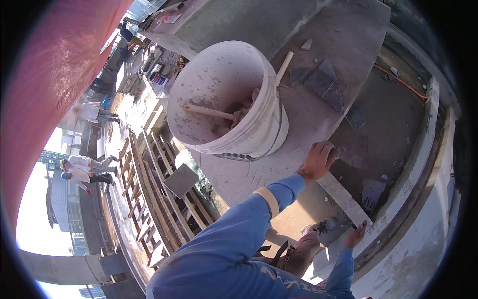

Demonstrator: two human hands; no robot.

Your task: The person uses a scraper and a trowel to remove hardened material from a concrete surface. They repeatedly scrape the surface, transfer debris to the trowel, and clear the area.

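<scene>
My left hand [318, 160], in a blue sleeve with a tan band round it, closes on a small greyish object, partly hidden by the fingers. It is near the upper end of a long, narrow grey strip [345, 198], perhaps stone or tile. At the strip's lower end, my right hand [356, 235] grips its edge. A dirty white plastic bucket [257, 130] stands on the grey slab beyond my left hand. Inside it, a wooden handle [209, 111] sticks out of lumpy contents; another wooden handle [285, 68] shows behind the bucket.
Broken dark tiles [326, 86] lie on the slab [239, 175]. A square tile [181, 181] rests on a timber frame [149, 194] at left. An orange cable [401, 80] and a low curved wall [422, 157] are at right. Several people [84, 168] are farther off.
</scene>
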